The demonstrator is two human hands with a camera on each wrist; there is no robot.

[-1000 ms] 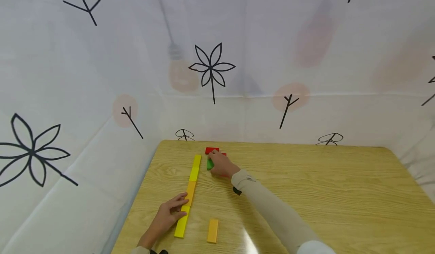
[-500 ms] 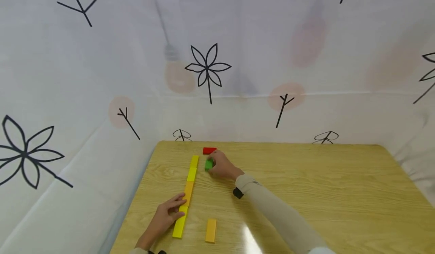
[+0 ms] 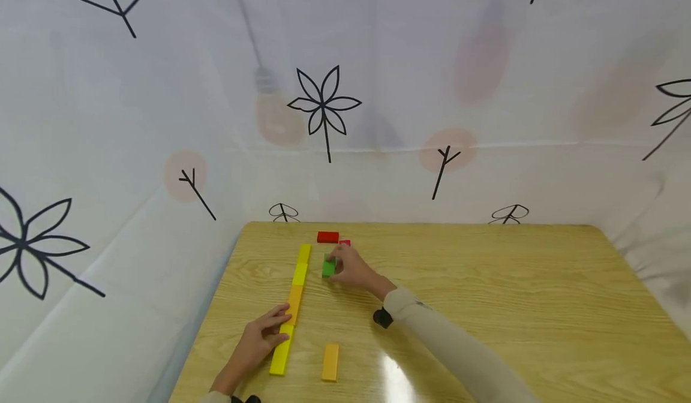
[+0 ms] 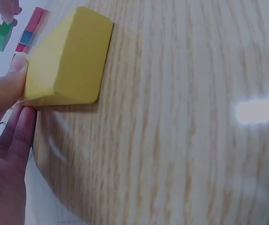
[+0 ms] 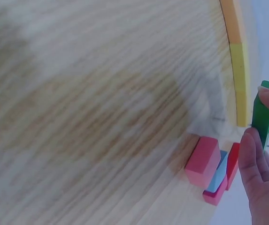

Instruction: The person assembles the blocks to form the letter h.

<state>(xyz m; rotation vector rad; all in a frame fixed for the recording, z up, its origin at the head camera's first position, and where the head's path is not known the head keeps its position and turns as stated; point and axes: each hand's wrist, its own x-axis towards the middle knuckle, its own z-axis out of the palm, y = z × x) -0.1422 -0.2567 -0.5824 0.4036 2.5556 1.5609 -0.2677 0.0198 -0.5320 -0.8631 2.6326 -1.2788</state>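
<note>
A row of yellow and orange blocks runs away along the left of the table. My left hand (image 3: 254, 340) lies beside it, its fingers touching the orange block (image 3: 295, 302) and its thumb on the nearest yellow block (image 3: 280, 358). That yellow block (image 4: 73, 61) looms large in the left wrist view. Near the row's far end my right hand (image 3: 355, 269) pinches a green block (image 3: 328, 268) between thumb and fingers. In the right wrist view the green block (image 5: 263, 112) appears raised above the table, the thumb on one side and fingertips on the other.
A red block (image 3: 327, 237) lies near the table's back edge. Beside it, the right wrist view shows a pink block (image 5: 203, 161) and a light blue block (image 5: 217, 174). One loose orange block (image 3: 330, 362) lies at the front, right of the row. A patterned cloth (image 3: 378, 175) hangs behind.
My right hand has drawn slightly nearer with the green block, leaving more of the block in sight. The left hand stays at the row. The head view has shifted a little.
</note>
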